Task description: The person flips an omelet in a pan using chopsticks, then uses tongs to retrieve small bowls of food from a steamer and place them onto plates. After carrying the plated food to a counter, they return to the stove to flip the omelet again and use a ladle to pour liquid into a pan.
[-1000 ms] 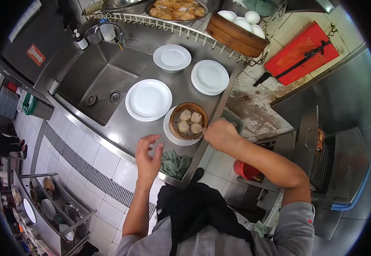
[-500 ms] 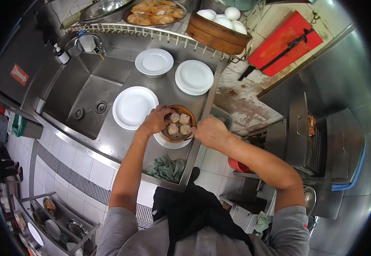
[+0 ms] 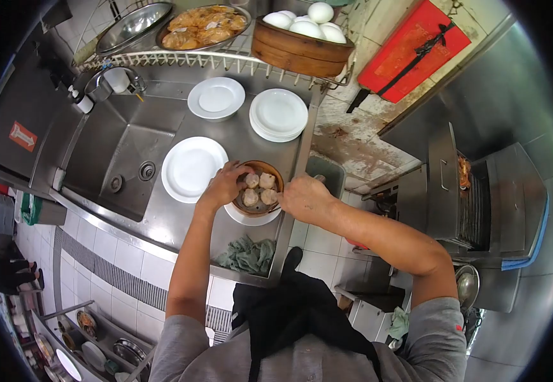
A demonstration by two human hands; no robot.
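A round bamboo steamer [image 3: 276, 170] with several pale dumplings [image 3: 267, 181] in it rests on a white plate [image 3: 252, 219] at the counter's front right. My left hand [image 3: 225, 184] holds the steamer's left rim, its fingers reaching slightly over the edge. On the right side, my right hand [image 3: 306, 198] is closed at the rim; its fingertips are partly hidden, and what they hold is too small to make out. Left of the steamer lies a larger white plate [image 3: 193, 169]. A crumpled green cloth [image 3: 247, 254] lies in front of the steamer.
Two stacks of white plates, one left [image 3: 216, 99] and one right [image 3: 279, 113], stand behind. A steel sink [image 3: 120, 146] is at left. The wire rack [image 3: 225, 60] above holds a basket of eggs [image 3: 303, 51]. A person's legs [image 3: 25, 275] show far left.
The whole view has shifted a little, so the counter and rack appear further left. Both hands remain at the steamer, which stays on its plate.
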